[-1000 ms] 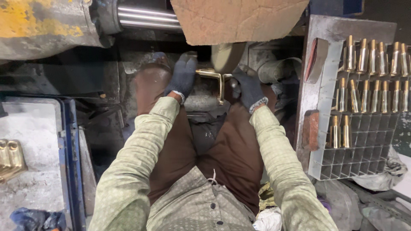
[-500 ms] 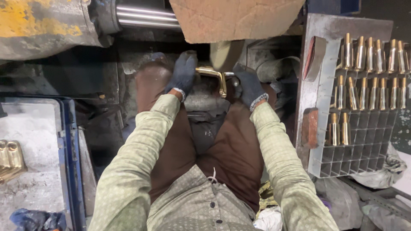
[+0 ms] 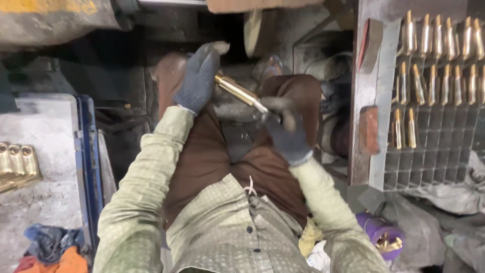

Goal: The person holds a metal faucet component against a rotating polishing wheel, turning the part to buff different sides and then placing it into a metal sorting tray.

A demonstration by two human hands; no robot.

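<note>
Presently catalogued: one brass rod (image 3: 236,90), polished and slender, held slantwise above the person's lap between two gloved hands. Left hand (image 3: 198,77), in a dark knit glove, is closed around the rod's upper end, fingers wrapped over it so that end is hidden. Right hand (image 3: 285,126), likewise gloved, pinches the lower, silvery tip between fingers and thumb; the frame is blurred there, so the exact hold is hard to read. Rod thus spans the gap between both hands, upper end to the left, lower end to the right, above the brown trousers (image 3: 212,151). Buffing wheel (image 3: 252,31), pale and edge-on, stands just beyond the hands, apart from the rod. Risk, as a judgement: the light pinch at the tip could let the smooth metal slip and drop into the dark gap between the knees; knit gloves near a wheel could also snag if brought too close. Grid rack (image 3: 429,151), grey, to the right, holds upright brass pieces (image 3: 419,86) in its upper cells. More brass pieces (image 3: 17,161) lie on the slab at left.
</note>
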